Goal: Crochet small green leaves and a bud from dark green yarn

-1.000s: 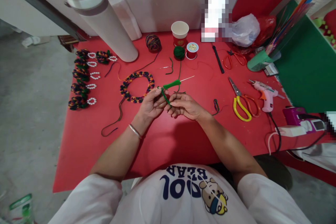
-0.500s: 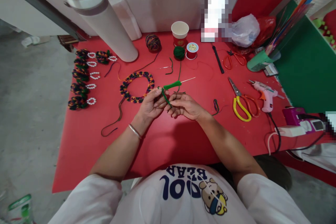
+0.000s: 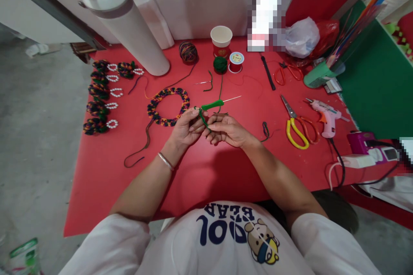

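Over the middle of the red table [image 3: 206,172], my left hand [image 3: 186,128] and my right hand [image 3: 228,131] meet fingertip to fingertip. Both are closed on a short piece of green crochet work [image 3: 203,118]. A crochet hook with a green handle [image 3: 213,104] sticks up and to the right from between my fingers; which hand steadies it I cannot tell. Green yarn runs from the work back to a green yarn ball [image 3: 220,64]. A multicoloured crocheted ring [image 3: 168,106] lies just left of my hands.
Several small crocheted pieces with pearl loops [image 3: 100,94] line the left side. A paper cup [image 3: 221,39], a red thread spool [image 3: 236,61] and a dark yarn ball [image 3: 188,51] stand at the back. Yellow-handled scissors [image 3: 295,125], a pink glue gun [image 3: 325,115] and cables lie on the right.
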Demonstrator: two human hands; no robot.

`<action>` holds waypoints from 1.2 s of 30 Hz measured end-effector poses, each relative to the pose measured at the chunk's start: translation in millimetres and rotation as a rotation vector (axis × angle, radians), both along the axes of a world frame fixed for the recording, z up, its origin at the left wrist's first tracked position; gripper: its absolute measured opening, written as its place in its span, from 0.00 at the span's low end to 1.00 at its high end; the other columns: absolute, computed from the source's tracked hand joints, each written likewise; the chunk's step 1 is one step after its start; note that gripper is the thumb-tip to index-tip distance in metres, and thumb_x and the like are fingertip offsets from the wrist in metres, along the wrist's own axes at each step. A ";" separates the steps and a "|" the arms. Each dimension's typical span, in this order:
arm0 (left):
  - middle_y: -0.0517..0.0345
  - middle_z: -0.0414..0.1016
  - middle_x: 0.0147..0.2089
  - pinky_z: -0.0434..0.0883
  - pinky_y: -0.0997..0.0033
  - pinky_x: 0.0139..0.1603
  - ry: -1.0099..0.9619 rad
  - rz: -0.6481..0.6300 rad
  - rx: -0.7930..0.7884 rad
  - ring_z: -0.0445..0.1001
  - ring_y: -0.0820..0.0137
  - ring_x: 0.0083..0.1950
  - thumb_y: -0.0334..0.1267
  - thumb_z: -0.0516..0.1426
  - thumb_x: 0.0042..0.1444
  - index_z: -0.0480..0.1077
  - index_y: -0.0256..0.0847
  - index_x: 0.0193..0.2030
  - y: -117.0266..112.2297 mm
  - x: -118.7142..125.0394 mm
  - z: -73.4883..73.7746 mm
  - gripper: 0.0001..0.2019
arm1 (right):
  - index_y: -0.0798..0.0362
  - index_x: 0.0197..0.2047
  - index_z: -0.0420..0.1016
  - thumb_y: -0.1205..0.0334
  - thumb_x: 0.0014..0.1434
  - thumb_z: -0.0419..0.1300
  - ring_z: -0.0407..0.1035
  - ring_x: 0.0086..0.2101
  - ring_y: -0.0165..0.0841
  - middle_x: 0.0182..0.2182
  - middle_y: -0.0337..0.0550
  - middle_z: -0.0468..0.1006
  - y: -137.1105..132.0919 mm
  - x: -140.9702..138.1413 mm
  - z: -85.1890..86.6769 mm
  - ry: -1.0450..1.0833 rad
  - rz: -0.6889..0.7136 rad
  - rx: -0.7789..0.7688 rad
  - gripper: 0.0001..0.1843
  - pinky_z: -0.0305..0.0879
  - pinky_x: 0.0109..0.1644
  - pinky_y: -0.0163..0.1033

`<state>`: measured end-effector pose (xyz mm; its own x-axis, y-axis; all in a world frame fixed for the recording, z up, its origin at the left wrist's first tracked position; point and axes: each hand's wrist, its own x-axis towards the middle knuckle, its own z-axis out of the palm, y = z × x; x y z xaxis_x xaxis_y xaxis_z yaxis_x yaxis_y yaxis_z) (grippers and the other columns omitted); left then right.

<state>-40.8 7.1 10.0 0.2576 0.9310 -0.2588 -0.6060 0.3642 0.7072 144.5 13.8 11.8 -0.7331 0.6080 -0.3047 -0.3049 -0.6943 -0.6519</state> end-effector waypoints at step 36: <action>0.70 0.53 0.12 0.51 0.85 0.14 -0.010 -0.004 -0.010 0.43 0.85 0.12 0.40 0.68 0.54 0.81 0.32 0.31 -0.3 4.1 4.1 0.11 | 0.52 0.40 0.72 0.54 0.52 0.78 0.80 0.23 0.28 0.28 0.38 0.87 -0.9 -1.7 2.6 -0.029 -0.002 0.018 0.22 0.79 0.26 0.29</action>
<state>-36.8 6.8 14.0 0.2641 0.9271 -0.2659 -0.6115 0.3741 0.6972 142.8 12.9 14.4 -0.7228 0.6152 -0.3148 -0.2875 -0.6819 -0.6726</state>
